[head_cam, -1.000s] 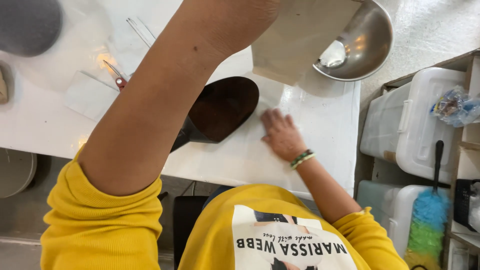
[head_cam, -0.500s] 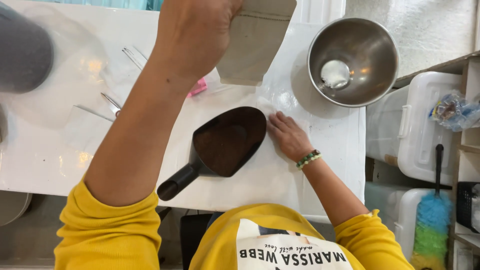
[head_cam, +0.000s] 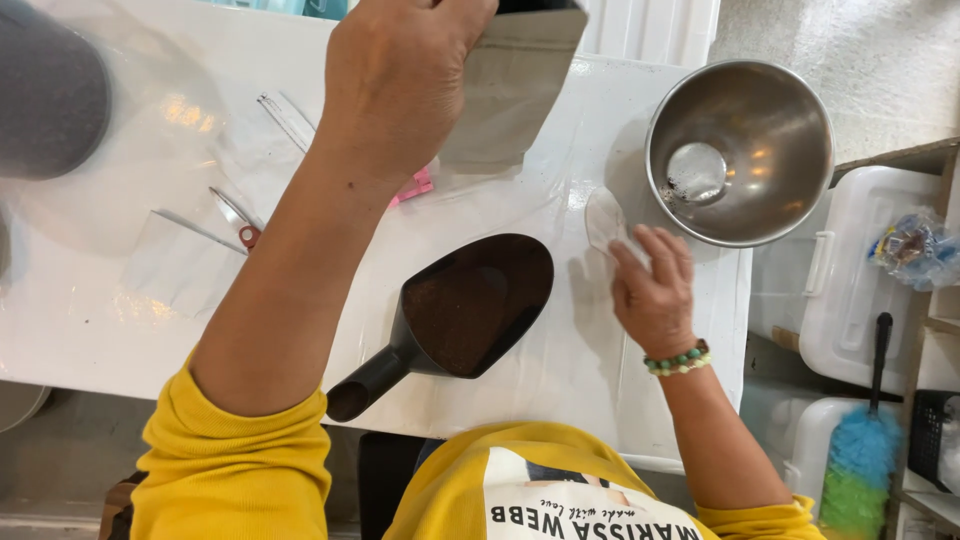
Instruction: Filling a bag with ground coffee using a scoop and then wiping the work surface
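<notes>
- My left hand [head_cam: 400, 80] grips a grey-brown pouch [head_cam: 515, 85], raised above the table [head_cam: 560, 370].
- My right hand [head_cam: 655, 295] rests open beside the black scoop [head_cam: 465, 310] holding dark grounds.
- Filling step, I judge; next needs steady aim.

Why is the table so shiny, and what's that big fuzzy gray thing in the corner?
Head view: overhead light glares off the glossy white table near the scissors; the gray shape at top left is close to the camera and out of focus; the right hand casts a soft shadow beside the dark scoop.
</notes>
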